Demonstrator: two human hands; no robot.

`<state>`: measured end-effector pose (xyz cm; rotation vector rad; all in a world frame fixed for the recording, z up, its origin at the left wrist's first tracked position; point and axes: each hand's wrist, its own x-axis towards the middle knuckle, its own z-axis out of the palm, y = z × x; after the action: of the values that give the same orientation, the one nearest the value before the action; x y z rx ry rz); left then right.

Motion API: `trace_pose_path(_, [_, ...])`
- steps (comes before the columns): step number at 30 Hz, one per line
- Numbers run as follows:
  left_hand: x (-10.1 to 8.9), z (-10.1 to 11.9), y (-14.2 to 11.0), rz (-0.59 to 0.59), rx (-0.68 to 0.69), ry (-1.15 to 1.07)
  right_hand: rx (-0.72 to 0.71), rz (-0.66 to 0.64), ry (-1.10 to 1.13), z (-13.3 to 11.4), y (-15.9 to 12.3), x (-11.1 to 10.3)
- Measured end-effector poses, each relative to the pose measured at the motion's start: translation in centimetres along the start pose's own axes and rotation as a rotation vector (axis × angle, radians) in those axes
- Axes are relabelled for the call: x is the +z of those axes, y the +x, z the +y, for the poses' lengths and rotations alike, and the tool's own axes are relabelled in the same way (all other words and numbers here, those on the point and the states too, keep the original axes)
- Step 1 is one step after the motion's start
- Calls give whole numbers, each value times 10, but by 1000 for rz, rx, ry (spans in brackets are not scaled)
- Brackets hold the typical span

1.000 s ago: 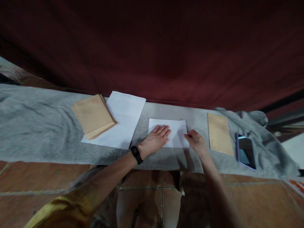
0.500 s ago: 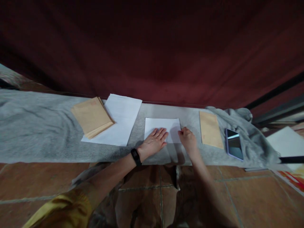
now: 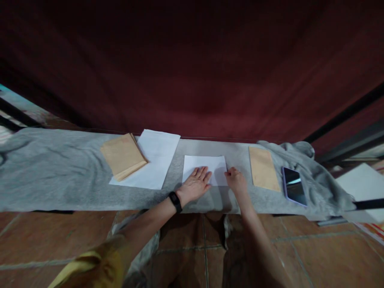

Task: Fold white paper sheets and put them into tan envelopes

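Observation:
A white sheet of paper [image 3: 192, 161], seemingly folded, lies in front of me on the grey cloth. My left hand [image 3: 197, 184] rests flat on it, fingers spread and pressing the paper down. At the paper's right edge is my right hand [image 3: 236, 180], its fingers curled closed on that edge; the fingertips are partly hidden. Just right of this hand lies a single brown envelope [image 3: 264, 170]. On the left, a stack of brown envelopes [image 3: 124, 154] overlaps several larger white sheets [image 3: 160, 150].
Grey cloth [image 3: 69, 172] covers the long narrow bench. A phone [image 3: 294, 186] lies on it at the right, beside bunched folds. A dark red curtain [image 3: 192, 80] hangs behind. Below is a tiled floor [image 3: 339, 256], and white paper [image 3: 363, 186] shows at the far right.
The view has shifted slightly, so the bench sits lower in the picture. Both hands keep nearly the same places on the paper.

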<state>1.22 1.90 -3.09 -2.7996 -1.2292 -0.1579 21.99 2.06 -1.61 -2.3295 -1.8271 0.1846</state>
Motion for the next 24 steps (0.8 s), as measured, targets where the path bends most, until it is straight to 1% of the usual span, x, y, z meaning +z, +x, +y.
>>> trace_pose_path(2, [3, 3, 7, 3, -2, -22, 2, 35, -7, 2, -1, 3])
trace_pose_path(5, [8, 6, 16, 20, -9, -65, -11, 129, 28, 5, -3, 8])
trace_pose_path(8, [10, 7, 18, 34, 12, -87, -97, 233, 146, 4, -2, 10])
trace_pose_path(10, [9, 7, 16, 46, 24, -91, -171, 264, 265, -1, -1, 13])
trace_pose_path(13, [7, 6, 13, 63, 36, -88, -274, 228, 436, -13, 0, 18])
trace_pose_path(16, [8, 5, 12, 74, 49, -106, -348, 179, 511, -30, -1, 25])
trace_pose_path(19, [10, 1, 16, 65, 52, -145, -432, 93, 482, -44, 1, 33])
trace_pose_path(21, [12, -3, 18, 50, 14, -155, -477, 39, 425, -50, 2, 40])
trace_pose_path(22, [12, -6, 20, 40, -16, -155, -492, 33, 391, -51, 2, 43])
trace_pose_path(24, [14, -11, 22, 22, -74, -151, -489, 73, 319, -53, 2, 51])
